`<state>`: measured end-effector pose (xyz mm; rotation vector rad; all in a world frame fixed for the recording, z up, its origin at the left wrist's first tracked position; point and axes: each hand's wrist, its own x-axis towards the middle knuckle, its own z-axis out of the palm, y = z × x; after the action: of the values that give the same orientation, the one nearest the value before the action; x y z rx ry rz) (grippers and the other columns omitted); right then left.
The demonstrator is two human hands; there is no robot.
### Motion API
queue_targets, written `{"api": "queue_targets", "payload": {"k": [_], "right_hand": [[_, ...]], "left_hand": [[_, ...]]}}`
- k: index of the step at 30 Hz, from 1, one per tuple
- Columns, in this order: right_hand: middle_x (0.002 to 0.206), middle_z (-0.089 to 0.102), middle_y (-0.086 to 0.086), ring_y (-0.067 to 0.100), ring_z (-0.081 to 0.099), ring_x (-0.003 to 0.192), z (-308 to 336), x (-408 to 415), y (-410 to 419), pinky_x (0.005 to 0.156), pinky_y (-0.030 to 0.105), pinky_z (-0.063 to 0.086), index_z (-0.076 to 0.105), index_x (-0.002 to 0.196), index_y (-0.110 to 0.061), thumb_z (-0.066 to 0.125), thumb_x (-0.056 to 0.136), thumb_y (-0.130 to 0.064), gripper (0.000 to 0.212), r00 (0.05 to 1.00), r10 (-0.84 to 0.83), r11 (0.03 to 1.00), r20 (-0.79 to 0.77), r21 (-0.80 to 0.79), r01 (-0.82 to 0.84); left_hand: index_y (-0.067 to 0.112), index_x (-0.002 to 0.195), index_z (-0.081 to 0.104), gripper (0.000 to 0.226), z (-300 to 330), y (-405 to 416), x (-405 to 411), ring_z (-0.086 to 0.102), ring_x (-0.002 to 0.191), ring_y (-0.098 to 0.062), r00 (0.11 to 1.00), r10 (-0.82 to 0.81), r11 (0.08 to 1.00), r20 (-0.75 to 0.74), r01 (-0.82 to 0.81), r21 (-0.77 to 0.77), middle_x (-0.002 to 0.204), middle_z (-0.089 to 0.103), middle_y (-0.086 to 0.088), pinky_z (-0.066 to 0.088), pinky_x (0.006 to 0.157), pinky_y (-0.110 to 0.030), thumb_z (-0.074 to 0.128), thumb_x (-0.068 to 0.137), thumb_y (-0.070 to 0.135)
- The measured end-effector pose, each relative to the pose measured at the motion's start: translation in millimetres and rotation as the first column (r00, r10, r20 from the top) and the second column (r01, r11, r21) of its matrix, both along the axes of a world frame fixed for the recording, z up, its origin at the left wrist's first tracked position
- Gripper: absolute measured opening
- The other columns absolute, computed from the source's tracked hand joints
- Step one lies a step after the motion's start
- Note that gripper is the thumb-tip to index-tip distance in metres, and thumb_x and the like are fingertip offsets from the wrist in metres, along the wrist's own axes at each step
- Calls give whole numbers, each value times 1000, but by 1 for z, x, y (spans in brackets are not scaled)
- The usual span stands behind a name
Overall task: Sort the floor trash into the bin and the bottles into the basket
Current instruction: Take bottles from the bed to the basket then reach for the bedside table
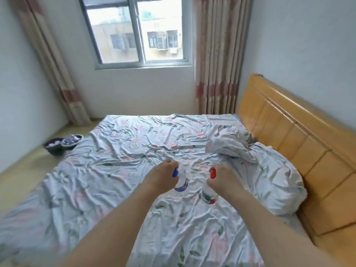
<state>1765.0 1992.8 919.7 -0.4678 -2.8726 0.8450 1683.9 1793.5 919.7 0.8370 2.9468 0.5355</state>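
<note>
My left hand (160, 177) grips a clear bottle with a blue cap and blue label (181, 185) near its neck. A second clear bottle, red-capped with a red and blue label (209, 194), is gripped the same way by my right hand (224, 180). Both bottles are held over the middle of the bed, caps pointing away from me. On the floor at the far left, past the bed's corner, stand a dark bin (54, 147) with pale trash in it and a dark basket (72, 140) beside it, touching.
A bed with a wrinkled floral sheet (125, 151) fills the view. A crumpled quilt (250, 155) lies by the wooden headboard (300, 143) on the right. Bare floor (25, 166) runs along the bed's left side. A window and curtains are on the far wall.
</note>
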Motion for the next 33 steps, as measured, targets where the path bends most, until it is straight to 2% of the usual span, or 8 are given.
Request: {"api": "queue_targets", "payload": {"k": [2, 4, 10, 16, 19, 24, 31, 33], "right_hand": [[108, 48, 6, 21, 53, 86, 2, -29, -70, 75, 27, 45, 59, 97, -15, 59, 81, -17, 16, 994, 105, 994, -14, -16, -106], [109, 44, 3, 21, 53, 90, 5, -51, -142, 80, 28, 46, 60, 105, -14, 59, 83, -17, 23, 983, 185, 982, -9, -44, -185], [111, 44, 0, 17, 51, 85, -1, -108, -352, 63, 20, 41, 59, 105, -16, 59, 84, -16, 20, 905, 425, 903, -9, -67, -425], [107, 46, -1, 18, 53, 82, 4, -154, -529, 67, 27, 48, 59, 101, -16, 59, 82, -13, 18, 807, 590, 804, -23, -67, -590], [105, 48, 0, 18, 54, 84, 9, -176, -594, 69, 27, 48, 61, 100, -16, 60, 81, -15, 19, 767, 641, 767, -28, -21, -641], [99, 44, -3, 12, 48, 76, -8, -223, -697, 56, 15, 36, 60, 100, -15, 59, 82, -13, 19, 703, 711, 703, 10, -16, -711], [103, 48, 2, 19, 53, 84, -35, -319, -830, 67, 22, 43, 61, 101, -15, 60, 80, -13, 22, 683, 730, 682, 14, -63, -728], [104, 48, 3, 17, 52, 82, -33, -355, -869, 63, 19, 40, 60, 100, -15, 61, 80, -13, 20, 680, 733, 679, 8, -79, -730]], "left_hand": [[18, 116, 57, 27, 4, -74, -10, 58, 98, -23, 995, 98, 995, -9, -98, 3, 115, 52, 2, 50, 85, -36, 57, 90, 25], [19, 119, 58, 30, 5, -148, -17, 58, 100, -23, 983, 185, 983, -17, -185, 9, 118, 53, 1, 49, 86, -35, 59, 90, 27], [19, 114, 58, 26, 10, -372, -33, 56, 99, -19, 913, 408, 913, -11, -407, 25, 114, 52, 2, 44, 83, -27, 61, 90, 28], [18, 102, 57, 17, 8, -562, -22, 56, 90, -22, 785, 618, 786, 22, -619, 4, 102, 53, 0, 47, 78, -32, 59, 87, 25], [18, 107, 60, 21, 9, -627, -26, 57, 91, -22, 718, 695, 717, 31, -696, 43, 104, 54, 1, 50, 81, -35, 59, 87, 24], [20, 116, 59, 28, -5, -720, -55, 57, 97, -21, 654, 753, 650, 75, -756, 74, 112, 54, 1, 48, 84, -32, 59, 88, 24], [24, 118, 57, 29, -17, -843, -139, 55, 96, -18, 603, 792, 598, 100, -798, 78, 111, 51, 7, 47, 83, -29, 60, 90, 29], [25, 116, 58, 28, -10, -883, -167, 55, 96, -18, 594, 796, 592, 117, -804, 55, 111, 52, 7, 49, 84, -31, 60, 89, 31]]}}
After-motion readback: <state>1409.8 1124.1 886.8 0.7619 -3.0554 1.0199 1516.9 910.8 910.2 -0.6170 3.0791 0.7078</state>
